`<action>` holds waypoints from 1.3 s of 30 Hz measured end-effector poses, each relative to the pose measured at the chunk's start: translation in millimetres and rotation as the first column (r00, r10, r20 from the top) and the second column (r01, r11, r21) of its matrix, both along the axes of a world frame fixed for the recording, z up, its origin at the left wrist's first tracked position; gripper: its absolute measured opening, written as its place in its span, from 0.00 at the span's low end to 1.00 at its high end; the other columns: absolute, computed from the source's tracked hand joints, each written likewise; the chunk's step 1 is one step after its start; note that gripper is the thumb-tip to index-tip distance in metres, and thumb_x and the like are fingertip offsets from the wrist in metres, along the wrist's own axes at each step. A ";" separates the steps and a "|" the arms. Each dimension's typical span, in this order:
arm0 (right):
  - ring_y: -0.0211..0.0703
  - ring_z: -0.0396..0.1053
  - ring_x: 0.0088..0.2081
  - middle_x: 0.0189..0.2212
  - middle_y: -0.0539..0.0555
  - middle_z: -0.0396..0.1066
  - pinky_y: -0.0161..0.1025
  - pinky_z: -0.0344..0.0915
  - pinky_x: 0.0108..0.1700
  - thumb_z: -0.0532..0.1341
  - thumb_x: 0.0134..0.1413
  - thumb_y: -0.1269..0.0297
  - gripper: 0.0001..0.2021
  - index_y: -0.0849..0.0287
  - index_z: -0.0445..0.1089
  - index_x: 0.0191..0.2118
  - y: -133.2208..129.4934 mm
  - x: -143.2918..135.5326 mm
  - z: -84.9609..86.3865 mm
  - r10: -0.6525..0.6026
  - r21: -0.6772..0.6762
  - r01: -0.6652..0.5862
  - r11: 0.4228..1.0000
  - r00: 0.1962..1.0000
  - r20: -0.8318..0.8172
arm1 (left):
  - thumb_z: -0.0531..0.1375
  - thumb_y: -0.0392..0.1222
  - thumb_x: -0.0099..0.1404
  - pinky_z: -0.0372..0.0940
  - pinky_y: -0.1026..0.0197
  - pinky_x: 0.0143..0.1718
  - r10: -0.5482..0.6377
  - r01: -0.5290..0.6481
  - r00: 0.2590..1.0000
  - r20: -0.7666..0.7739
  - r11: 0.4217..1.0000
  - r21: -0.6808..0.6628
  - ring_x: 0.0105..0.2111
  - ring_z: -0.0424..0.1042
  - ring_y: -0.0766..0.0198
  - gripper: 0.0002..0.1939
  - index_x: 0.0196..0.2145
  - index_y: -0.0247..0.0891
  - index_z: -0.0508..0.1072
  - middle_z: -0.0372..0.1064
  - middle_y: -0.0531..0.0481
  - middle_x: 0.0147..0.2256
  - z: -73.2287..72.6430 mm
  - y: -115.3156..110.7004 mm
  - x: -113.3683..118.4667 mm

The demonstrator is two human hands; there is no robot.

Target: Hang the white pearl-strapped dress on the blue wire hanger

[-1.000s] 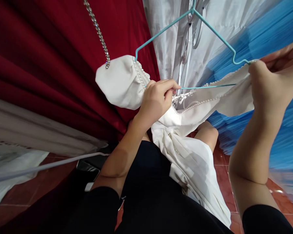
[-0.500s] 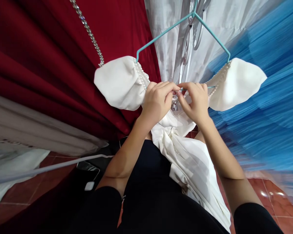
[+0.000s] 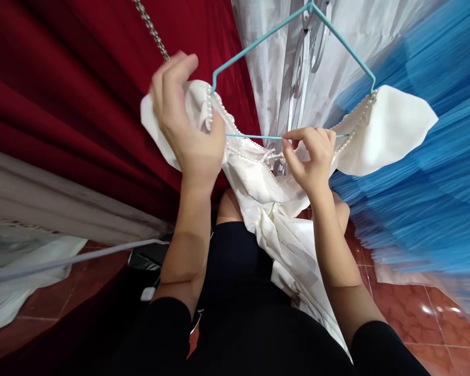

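A white dress (image 3: 250, 180) with pearl-beaded edges and puffed sleeves hangs from a teal hanger (image 3: 258, 46). Its gathered skirt falls below between my arms. My right hand (image 3: 311, 156) pinches the hanger's thin lower bar near its middle, thumb and forefinger together. My left hand (image 3: 186, 117) is up at the left sleeve, in front of the fabric and the pearl trim. Its fingers are spread and curved, a little blurred, and the thumb lies near the beaded edge. Part of that sleeve is hidden behind the hand.
Red fabric (image 3: 82, 104) hangs at the left, with a beaded strand (image 3: 152, 28) above. White cloth (image 3: 258, 68) hangs behind the hanger, and blue tulle (image 3: 407, 209) fills the right. A pale strap (image 3: 82, 258) crosses the lower left over the tiled floor (image 3: 426, 308).
My left hand has left the middle of the hanger's bar and moved left and up to the sleeve, opening its fingers. My right hand keeps its pinch on the bar.
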State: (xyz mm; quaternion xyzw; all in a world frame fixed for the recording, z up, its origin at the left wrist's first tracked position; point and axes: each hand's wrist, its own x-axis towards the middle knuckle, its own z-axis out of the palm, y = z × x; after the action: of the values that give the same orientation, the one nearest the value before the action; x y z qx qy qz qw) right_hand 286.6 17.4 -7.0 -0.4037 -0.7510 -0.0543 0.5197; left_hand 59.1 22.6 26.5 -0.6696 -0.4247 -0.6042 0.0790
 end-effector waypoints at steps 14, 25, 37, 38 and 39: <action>0.39 0.68 0.35 0.31 0.46 0.74 0.45 0.58 0.48 0.61 0.69 0.63 0.05 0.53 0.75 0.40 -3.8 8.5 9.0 0.104 -0.009 -0.105 0.994 0.994 -0.027 | 0.59 0.66 0.72 0.69 0.59 0.37 0.069 -0.161 0.914 0.399 0.966 0.202 0.35 0.72 0.69 0.24 0.43 0.41 0.72 0.69 0.56 0.35 -76.1 11.5 -46.5; 0.38 0.69 0.35 0.32 0.45 0.76 0.45 0.58 0.47 0.62 0.70 0.60 0.06 0.54 0.74 0.40 -4.8 -2.4 3.2 0.106 0.044 -0.102 0.994 0.990 -0.091 | 0.62 0.44 0.69 0.59 0.43 0.65 -0.104 0.092 0.978 -0.179 0.993 -0.079 0.59 0.70 0.48 0.22 0.59 0.42 0.71 0.73 0.44 0.56 -3.8 -48.9 56.8; 0.38 0.68 0.35 0.34 0.45 0.76 0.44 0.59 0.49 0.61 0.66 0.69 0.05 0.54 0.74 0.41 -27.7 9.5 1.6 0.076 0.068 -0.073 0.995 0.996 -0.043 | 0.54 0.41 0.75 0.56 0.48 0.52 0.019 -0.084 0.936 -0.352 0.982 -0.172 0.39 0.68 0.52 0.12 0.44 0.42 0.77 0.73 0.49 0.36 -32.9 -43.1 65.0; 0.38 0.69 0.36 0.34 0.45 0.77 0.44 0.59 0.50 0.61 0.66 0.69 0.05 0.54 0.74 0.41 -26.9 8.5 1.1 0.085 0.061 -0.083 0.995 0.996 -0.037 | 0.53 0.42 0.75 0.56 0.47 0.52 0.021 -0.085 0.937 -0.349 0.982 -0.170 0.39 0.68 0.52 0.12 0.43 0.42 0.77 0.73 0.49 0.36 -31.8 -41.6 63.4; 0.38 0.69 0.37 0.36 0.45 0.77 0.45 0.59 0.50 0.60 0.67 0.69 0.05 0.54 0.74 0.42 -25.9 7.4 0.4 0.094 0.055 -0.092 0.994 0.995 -0.028 | 0.53 0.43 0.76 0.55 0.47 0.52 0.019 -0.083 0.938 -0.345 0.981 -0.173 0.39 0.68 0.52 0.12 0.42 0.42 0.77 0.73 0.49 0.36 -31.1 -39.8 61.9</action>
State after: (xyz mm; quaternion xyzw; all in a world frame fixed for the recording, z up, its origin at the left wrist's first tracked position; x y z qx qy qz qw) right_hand 294.0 -8.5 -6.5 -0.3551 -0.7591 -0.0438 0.5438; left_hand 121.0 -17.3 -4.6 -0.7573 -0.4762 -0.4345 0.1047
